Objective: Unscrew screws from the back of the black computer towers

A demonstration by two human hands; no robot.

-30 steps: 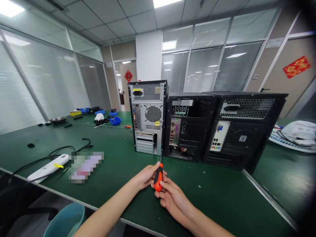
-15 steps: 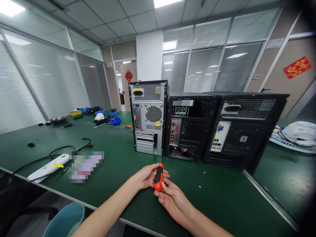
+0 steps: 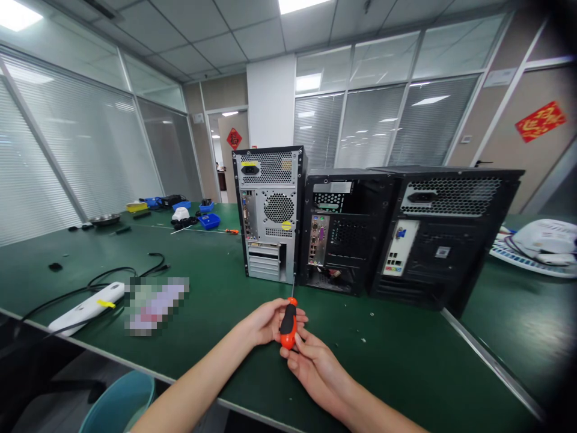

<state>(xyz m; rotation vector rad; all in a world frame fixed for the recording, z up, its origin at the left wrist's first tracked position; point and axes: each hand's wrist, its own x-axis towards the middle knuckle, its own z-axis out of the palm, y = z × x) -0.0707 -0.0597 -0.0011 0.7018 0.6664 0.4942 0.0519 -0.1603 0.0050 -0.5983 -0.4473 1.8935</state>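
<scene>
Orange-and-black-handled screwdriver (image 3: pixel 287 328) — gripped two-handed!
Its collar is held by the left hand (image 3: pixel 267 322), its butt pinched by the right hand (image 3: pixel 314 359) — silver perforated-metal computer tower (image 3: pixel 271 233) faced just ahead.

Both bare forearms angle inward, and the hands meet just in from the near edge of the table (image 3: pixel 406 355). The left forearm (image 3: pixel 202 382) crosses that edge and slants away from it; its left hand (image 3: pixel 267 323) is cupped, thumb stretched forward, fingers loosely bent with the tips poking out to the right. Right hand (image 3: pixel 314 359) sits a bit closer to the near edge, palm kinda turned up, thumb and fingers closed in a light pinch, wrist pretty straight.
</scene>
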